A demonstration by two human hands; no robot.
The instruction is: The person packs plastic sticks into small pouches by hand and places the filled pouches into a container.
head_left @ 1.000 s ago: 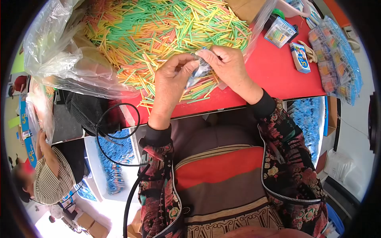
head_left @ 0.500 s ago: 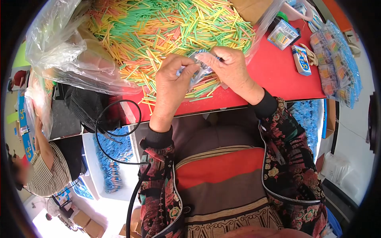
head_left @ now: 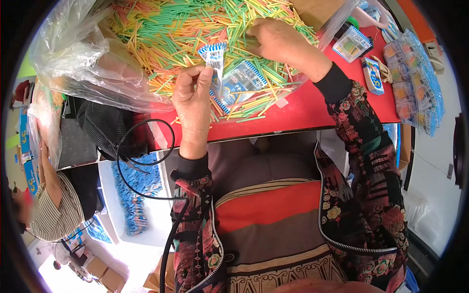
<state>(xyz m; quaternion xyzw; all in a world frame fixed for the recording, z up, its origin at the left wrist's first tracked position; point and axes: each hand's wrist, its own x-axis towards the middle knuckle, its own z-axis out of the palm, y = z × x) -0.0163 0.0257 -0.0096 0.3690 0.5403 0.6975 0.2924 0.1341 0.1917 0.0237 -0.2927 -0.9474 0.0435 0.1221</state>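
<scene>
Between the thumb and fingers of my left hand (head_left: 193,97) is a small blue-and-white plastic packet (head_left: 215,61), held upright. Another blue-and-white packet (head_left: 243,82) lies just right of it, on the sticks. My right hand (head_left: 273,39) is over the pile of green, yellow and orange sticks (head_left: 190,29), its fingertips down among them. Whether those fingers hold a stick is hidden. Loose sticks (head_left: 244,112) lie at the near edge of the pile.
Clear plastic sheeting (head_left: 88,73) borders the pile on the left. On the red table (head_left: 342,97) at right are a filled packet (head_left: 351,44), a small box (head_left: 373,75) and a stack of packets (head_left: 415,78). A person in a striped top (head_left: 56,210) sits at left.
My hands have moved apart. The right has gone up and right to the sticks, while the left keeps a packet, now upright. The packet lying on the sticks has come into view.
</scene>
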